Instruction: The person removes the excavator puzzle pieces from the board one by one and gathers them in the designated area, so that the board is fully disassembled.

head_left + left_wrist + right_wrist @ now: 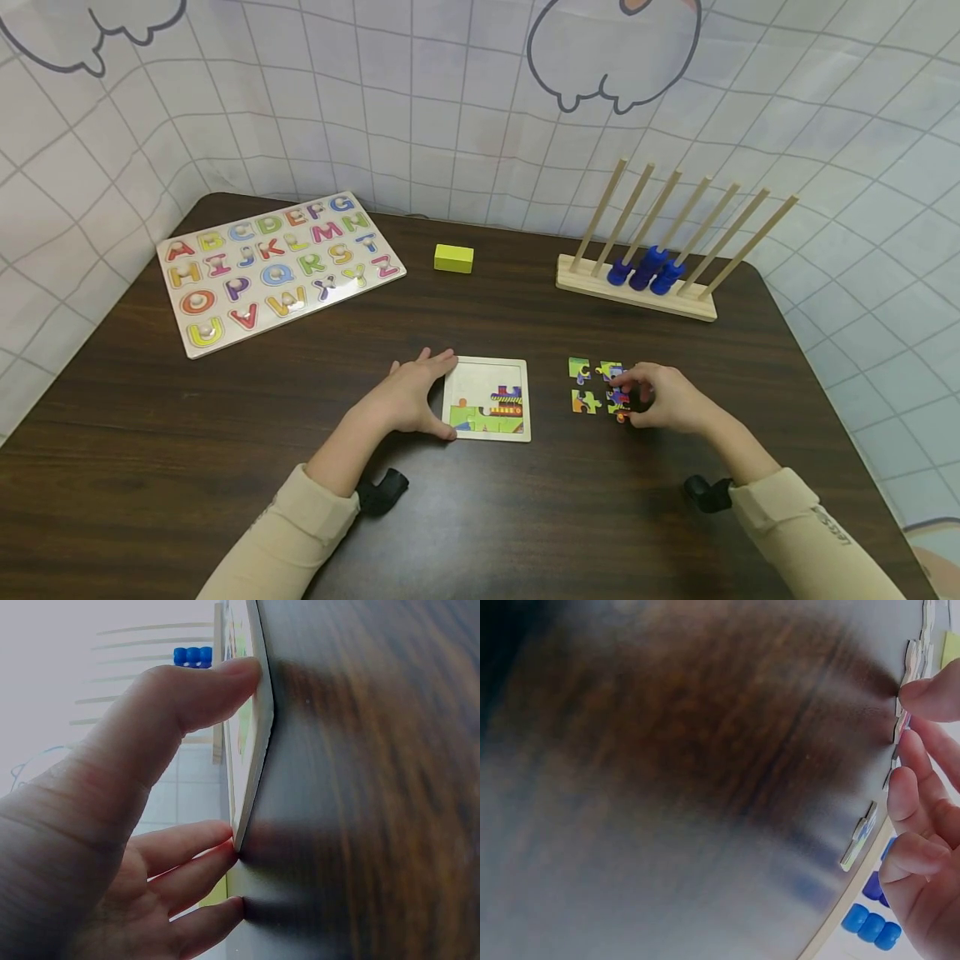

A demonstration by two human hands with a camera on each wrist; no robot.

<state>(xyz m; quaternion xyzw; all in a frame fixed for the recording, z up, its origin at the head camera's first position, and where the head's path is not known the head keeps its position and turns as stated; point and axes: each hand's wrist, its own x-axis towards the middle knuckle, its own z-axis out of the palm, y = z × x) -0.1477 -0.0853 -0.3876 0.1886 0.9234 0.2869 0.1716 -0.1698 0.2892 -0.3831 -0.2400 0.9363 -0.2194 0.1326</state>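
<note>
My left hand spreads along the left side of a small square wooden puzzle tray, thumb at the near corner and a finger at the far corner. In the left wrist view, the thumb touches the tray's edge and the other fingers are fairly straight. Several picture pieces lie joined in the tray's lower part. My right hand pinches a colourful puzzle piece on the table with thumb and finger. Beside it lie a green puzzle piece, an orange and green puzzle piece and a yellow-green puzzle piece.
An alphabet board with knobbed letters lies at the back left. A yellow block sits at the back middle. Back right stands a wooden peg rack with tall rods and blue beads. A tiled-pattern curtain rises behind the table.
</note>
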